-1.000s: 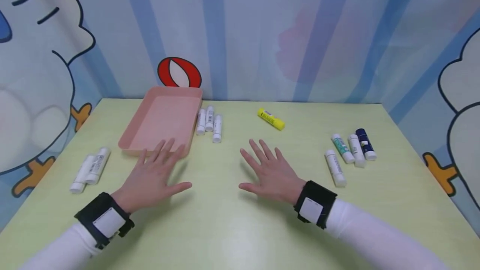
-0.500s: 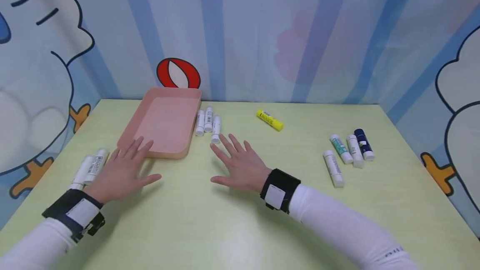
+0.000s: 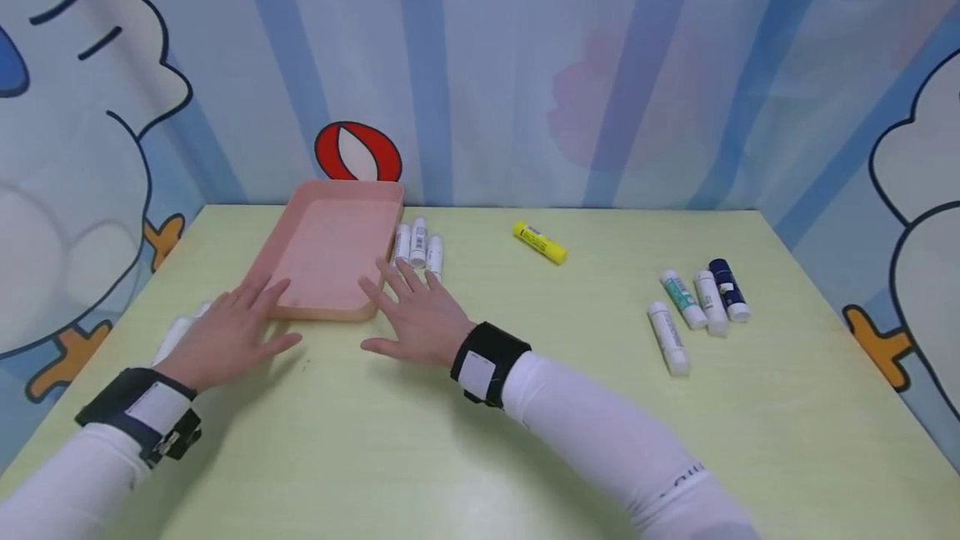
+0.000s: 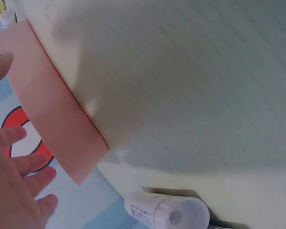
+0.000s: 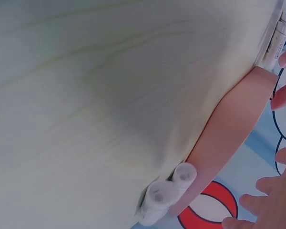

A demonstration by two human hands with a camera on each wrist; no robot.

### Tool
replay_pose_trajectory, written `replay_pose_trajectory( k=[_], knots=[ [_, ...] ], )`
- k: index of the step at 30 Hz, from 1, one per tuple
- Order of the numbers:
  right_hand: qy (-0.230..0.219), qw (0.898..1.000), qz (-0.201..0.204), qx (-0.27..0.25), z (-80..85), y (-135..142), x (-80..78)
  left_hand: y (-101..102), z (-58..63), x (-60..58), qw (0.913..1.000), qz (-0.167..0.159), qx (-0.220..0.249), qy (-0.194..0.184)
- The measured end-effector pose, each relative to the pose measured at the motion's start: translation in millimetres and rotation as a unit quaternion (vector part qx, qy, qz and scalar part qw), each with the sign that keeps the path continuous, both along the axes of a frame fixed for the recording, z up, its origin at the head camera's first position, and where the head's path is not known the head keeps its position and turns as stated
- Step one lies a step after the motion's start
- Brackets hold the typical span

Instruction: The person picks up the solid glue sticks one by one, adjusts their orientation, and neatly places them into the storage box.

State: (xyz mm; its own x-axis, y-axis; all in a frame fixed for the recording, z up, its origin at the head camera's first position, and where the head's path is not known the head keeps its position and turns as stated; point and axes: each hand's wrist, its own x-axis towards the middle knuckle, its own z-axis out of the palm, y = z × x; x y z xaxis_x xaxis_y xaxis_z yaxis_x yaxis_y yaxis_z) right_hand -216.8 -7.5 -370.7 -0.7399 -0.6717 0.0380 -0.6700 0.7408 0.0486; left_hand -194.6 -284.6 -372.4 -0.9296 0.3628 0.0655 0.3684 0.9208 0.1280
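Observation:
A shallow pink tray (image 3: 330,248) lies at the back left of the table, its front wall (image 4: 52,100) facing me in the left wrist view. My left hand (image 3: 225,336) is spread over the tray's front left corner, holding nothing; whether it touches the rim I cannot tell. It partly hides white glue sticks (image 4: 169,210) on the left. My right hand (image 3: 422,317), also spread and holding nothing, hovers by the tray's front right corner. Its fingertips overlap a cluster of white glue sticks (image 3: 418,242) beside the tray, seen end-on as white tubes (image 5: 162,195) in the right wrist view.
A yellow glue stick (image 3: 540,242) lies at the back middle. On the right are a white glue stick (image 3: 668,338), a green-labelled one (image 3: 683,298), another white one (image 3: 711,303) and a navy one (image 3: 729,290). A printed cloth backdrop (image 3: 495,65) rises behind the table.
Both hands have moved left, the left to the tray's front left corner and the right from the table's middle to the tray's right side. The tray and glue sticks have stayed in place.

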Motion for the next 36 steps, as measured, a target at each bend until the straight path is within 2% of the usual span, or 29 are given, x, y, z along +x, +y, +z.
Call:
replay_pose_trajectory(
  k=[7,14,21,25,28,36],
  knots=[
    [-0.005,1.0,0.001,0.001,-6.7,-28,-3.2,-2,-1.9,-4.9,0.9999,-0.013,0.008,0.002],
    [0.008,1.0,0.002,0.021,-15.4,-44,-3.9,-4,-6.0,-7.7,0.9988,-0.045,-0.001,0.022],
    [0.007,1.0,0.0,0.027,-17.4,-50,-5.0,-6,-6.6,-11.6,0.9987,-0.047,-0.016,0.009],
    [0.029,0.999,0.017,0.033,-19.6,-50,-3.9,-6,-6.4,-11.0,0.9986,-0.044,-0.028,0.005],
    [0.046,0.998,0.027,0.043,-18.8,-50,-3.5,-5,-5.1,-10.5,0.9985,-0.045,-0.029,0.009],
    [0.049,0.996,0.046,0.054,-14.8,-47,-5.3,-4,0.4,-8.6,0.9962,-0.068,-0.04,0.038]
  ],
)
